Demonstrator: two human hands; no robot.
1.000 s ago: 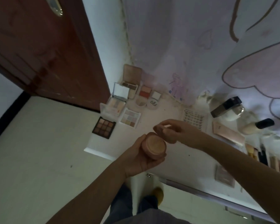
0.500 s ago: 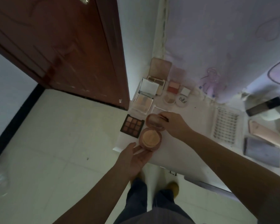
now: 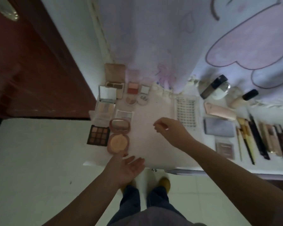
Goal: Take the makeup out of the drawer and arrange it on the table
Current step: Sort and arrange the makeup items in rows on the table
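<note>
A red-brown door (image 3: 31, 62) fills the upper left of the frame and a pale curtain with pink cartoon outlines (image 3: 203, 38) hangs across the upper right, above a white table (image 3: 153, 144) that runs from the centre to the right edge. A person's two bare forearms reach up from the bottom of the frame over a light tiled floor (image 3: 39, 160), dark trousers and yellow shoes showing between them.

The makeup is laid out on the table. At its left end sit several open palettes, among them a dark eyeshadow palette (image 3: 98, 135) near the front corner. Touching its right side lies an open round pink powder compact (image 3: 118, 136), lid up, just in from the table's front edge. At centre right is a white tray of false lashes (image 3: 186, 111), then a grey case (image 3: 219, 130), and brushes and pencils (image 3: 248, 141) lined up at the far right.

The left hand (image 3: 126, 168) hangs palm up just below the compact, fingers loose and spread, holding nothing. The right hand (image 3: 170, 131) hovers over bare tabletop at centre, fingers lightly curled and empty.
</note>
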